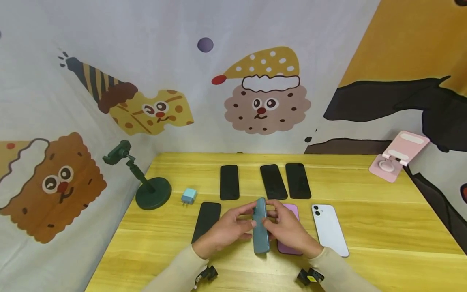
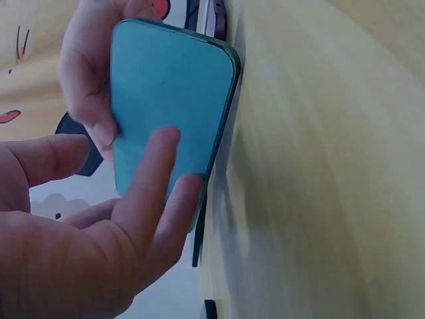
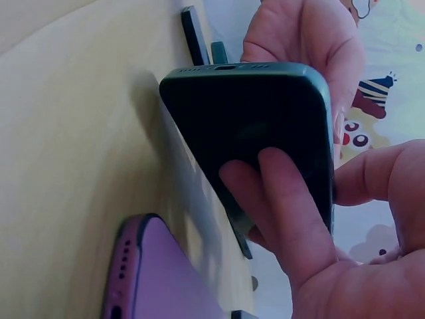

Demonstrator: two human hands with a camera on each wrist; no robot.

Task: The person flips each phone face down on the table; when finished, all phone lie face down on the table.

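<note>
Both hands hold a teal smartphone (image 1: 260, 239) on its edge, close over the table, its long side facing up. The left hand (image 1: 231, 225) lays its fingertips on the teal back (image 2: 169, 80), with its thumb near the upper edge. On the other side, the right hand (image 1: 290, 229) spreads two fingers across the dark screen (image 3: 226, 119), its thumb at the phone's edge. A purple phone (image 1: 291, 246) lies partly hidden under the right hand. Beside the left forearm is a black phone (image 1: 207, 219), face up.
Three dark phones, one on the left (image 1: 229, 182), one in the middle (image 1: 273, 181) and one on the right (image 1: 298, 181), lie behind the hands. A white phone (image 1: 330, 229) lies right. A green stand (image 1: 153, 193), a blue charger (image 1: 189, 196) and a pink folding stand (image 1: 401, 152) flank them.
</note>
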